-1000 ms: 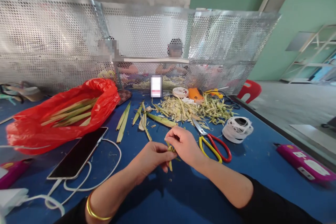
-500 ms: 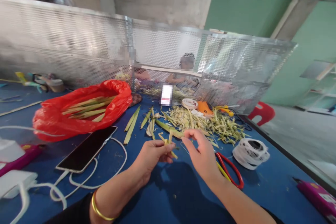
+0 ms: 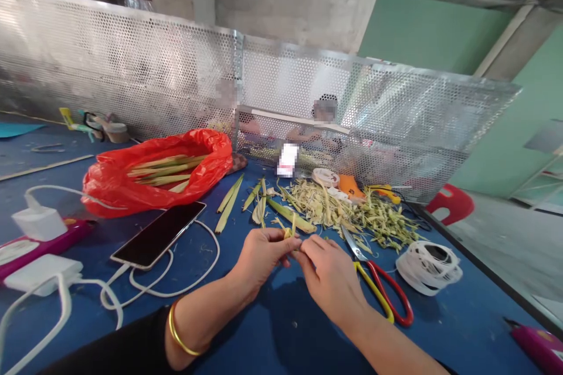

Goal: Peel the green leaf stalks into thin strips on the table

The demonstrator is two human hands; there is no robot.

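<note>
Two hands: the left hand (image 3: 264,252) and right hand (image 3: 329,278) meet over the blue worktop (image 3: 272,328). The fingers of both are pressed together, pinching one small leaf strip (image 3: 290,233) just above the worktop's middle.
One pair of scissors (image 3: 378,284): red and yellow handles, lying just beside the right hand, blades toward the scrap pile (image 3: 352,211).
One red bag (image 3: 109,181): on its side at left, with green stalks (image 3: 162,170) inside. Their number cannot be told, as the ends are buried in plastic.
One phone (image 3: 158,234): face up, screen dark, with a white cable (image 3: 193,281) looping beside it.
Two white chargers (image 3: 39,222): near the left edge.
One roll of white cord (image 3: 428,266): right of the scissors.
One gold bangle (image 3: 178,337): on the left wrist.
Scrap pile: pale trimmings by the mesh screen (image 3: 132,82), too tangled to count.
Hidden: two people behind the mesh screen show as outlines only. A pink object (image 3: 539,345) at lower right is cut by the frame. The strip's lower part is covered by fingers.
</note>
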